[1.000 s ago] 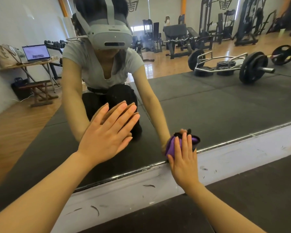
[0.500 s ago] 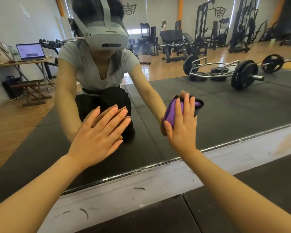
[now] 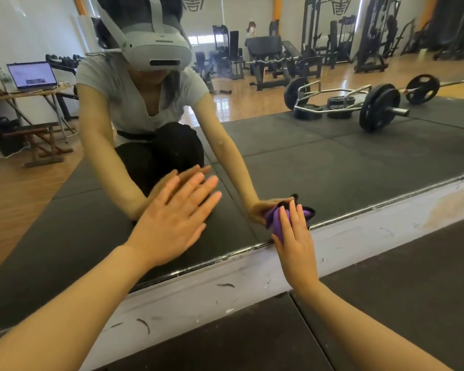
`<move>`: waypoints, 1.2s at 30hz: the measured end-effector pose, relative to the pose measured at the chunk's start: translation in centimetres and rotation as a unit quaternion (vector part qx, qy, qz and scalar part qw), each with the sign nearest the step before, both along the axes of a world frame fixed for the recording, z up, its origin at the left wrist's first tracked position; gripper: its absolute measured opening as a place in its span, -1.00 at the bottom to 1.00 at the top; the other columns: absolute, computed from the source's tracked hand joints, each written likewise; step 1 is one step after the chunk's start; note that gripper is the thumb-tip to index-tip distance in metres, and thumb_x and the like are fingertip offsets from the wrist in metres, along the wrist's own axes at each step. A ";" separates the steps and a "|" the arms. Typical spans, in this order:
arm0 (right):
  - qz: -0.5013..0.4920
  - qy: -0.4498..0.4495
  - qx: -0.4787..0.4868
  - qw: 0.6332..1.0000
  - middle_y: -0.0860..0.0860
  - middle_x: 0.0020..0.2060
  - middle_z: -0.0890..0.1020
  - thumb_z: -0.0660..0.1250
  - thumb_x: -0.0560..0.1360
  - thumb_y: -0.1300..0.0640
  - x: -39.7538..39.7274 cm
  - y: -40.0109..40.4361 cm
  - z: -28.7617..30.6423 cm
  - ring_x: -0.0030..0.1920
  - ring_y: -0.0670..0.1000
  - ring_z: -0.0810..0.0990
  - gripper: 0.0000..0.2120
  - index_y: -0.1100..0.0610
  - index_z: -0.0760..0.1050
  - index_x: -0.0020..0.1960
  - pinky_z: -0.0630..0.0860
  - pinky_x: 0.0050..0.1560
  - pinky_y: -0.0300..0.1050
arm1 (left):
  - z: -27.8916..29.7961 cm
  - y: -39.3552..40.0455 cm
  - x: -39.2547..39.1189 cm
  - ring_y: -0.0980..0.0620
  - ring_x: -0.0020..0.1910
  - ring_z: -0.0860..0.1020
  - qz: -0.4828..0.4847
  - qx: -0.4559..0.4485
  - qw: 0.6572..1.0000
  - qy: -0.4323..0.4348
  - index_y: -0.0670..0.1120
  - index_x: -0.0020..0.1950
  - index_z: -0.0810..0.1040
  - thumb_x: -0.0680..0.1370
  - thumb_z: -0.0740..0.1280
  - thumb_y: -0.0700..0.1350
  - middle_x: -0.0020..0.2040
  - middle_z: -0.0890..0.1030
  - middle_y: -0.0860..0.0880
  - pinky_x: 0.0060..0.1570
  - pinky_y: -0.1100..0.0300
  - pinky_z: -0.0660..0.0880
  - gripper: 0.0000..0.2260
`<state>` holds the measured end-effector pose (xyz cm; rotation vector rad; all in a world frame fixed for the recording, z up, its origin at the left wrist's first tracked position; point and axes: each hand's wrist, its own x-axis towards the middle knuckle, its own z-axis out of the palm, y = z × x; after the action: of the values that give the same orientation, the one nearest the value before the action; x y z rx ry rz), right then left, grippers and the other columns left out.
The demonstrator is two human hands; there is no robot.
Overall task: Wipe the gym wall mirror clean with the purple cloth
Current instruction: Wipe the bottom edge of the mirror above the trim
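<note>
Right hand [image 3: 296, 242]: fingers straight, pressing the purple cloth [image 3: 276, 223] flat against the gym wall mirror [image 3: 332, 170], just above its lower edge; cloth bunched under the fingertips; left hand [image 3: 172, 220]: well to the side, palm flat on the glass, fingers spread, holding nothing.

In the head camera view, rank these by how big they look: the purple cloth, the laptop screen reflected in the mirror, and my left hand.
1. left hand, nearest the camera, so it looks biggest
2. laptop screen, only a far reflection in the mirror
3. purple cloth, mostly hidden under the right hand
</note>
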<state>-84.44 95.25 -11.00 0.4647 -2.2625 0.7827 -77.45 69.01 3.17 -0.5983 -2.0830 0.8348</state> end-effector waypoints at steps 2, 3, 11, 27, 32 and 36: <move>-0.016 -0.011 0.010 1.000 0.18 0.53 0.30 0.50 0.45 0.32 0.9 0.6 0.6 0.53 0.24 0.22 -0.25 0.19 0.24 0.55 0.31 0.36 0.10 | -1.3 0.9 0.8 -0.17 0.60 0.00 -0.023 0.001 0.998 -0.062 -0.11 0.58 0.16 0.59 0.06 0.05 0.63 -0.04 -0.16 0.56 -0.10 -0.16 -0.43; -0.027 -0.013 0.015 0.999 0.19 0.51 0.34 0.50 0.44 0.32 1.4 0.9 1.0 0.52 0.24 0.23 -0.28 0.22 0.28 0.53 0.31 0.35 0.10 | -1.8 1.2 1.3 -0.18 0.59 0.03 -0.026 0.013 0.996 -0.084 -0.10 0.58 0.16 0.59 0.06 0.05 0.62 -0.01 -0.15 0.56 -0.09 -0.16 -0.44; -0.101 0.025 0.113 0.988 0.24 0.46 0.40 0.55 0.39 0.36 5.1 6.2 7.4 0.47 0.27 0.34 -0.29 0.29 0.37 0.48 0.43 0.28 0.10 | -0.3 2.4 2.7 -0.20 0.54 0.23 -0.011 0.074 0.985 -0.158 -0.13 0.51 0.38 0.61 0.05 0.04 0.56 0.26 -0.19 0.49 -0.11 0.13 -0.49; 0.035 0.170 0.211 0.962 0.24 0.50 0.34 0.53 0.41 0.38 -2.3 12.9 14.4 0.54 0.20 0.19 -0.25 0.27 0.28 0.51 0.20 0.44 0.08 | -0.7 12.5 -1.3 -0.22 0.52 0.20 0.076 0.196 0.973 -0.100 -0.18 0.56 0.27 0.48 0.44 0.04 0.57 0.21 -0.21 0.45 -0.18 0.13 -0.28; 0.128 0.270 0.204 0.932 0.28 0.44 0.40 0.41 0.52 0.35 -7.6 15.2 14.5 0.50 0.23 0.25 -0.46 0.31 0.35 0.46 0.27 0.39 0.07 | -1.8 15.4 -2.4 -0.23 0.58 0.12 0.176 0.249 0.949 -0.086 -0.19 0.60 0.17 0.52 0.40 0.06 0.61 0.10 -0.21 0.47 -0.21 0.12 -0.25; 0.170 0.305 0.191 0.917 0.29 0.43 0.42 0.38 0.56 0.31 -10.7 17.2 15.0 0.46 0.28 0.36 -0.48 0.30 0.31 0.46 0.42 0.33 0.16 | -1.4 17.4 -2.1 -0.23 0.58 0.09 0.252 0.253 0.929 -0.095 -0.19 0.60 0.15 0.50 0.43 0.06 0.62 0.07 -0.22 0.47 -0.21 0.14 -0.20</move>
<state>-95.10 112.48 3.97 1.1395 -1.7463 0.2753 -79.59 86.37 1.74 0.1554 -2.5496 0.4751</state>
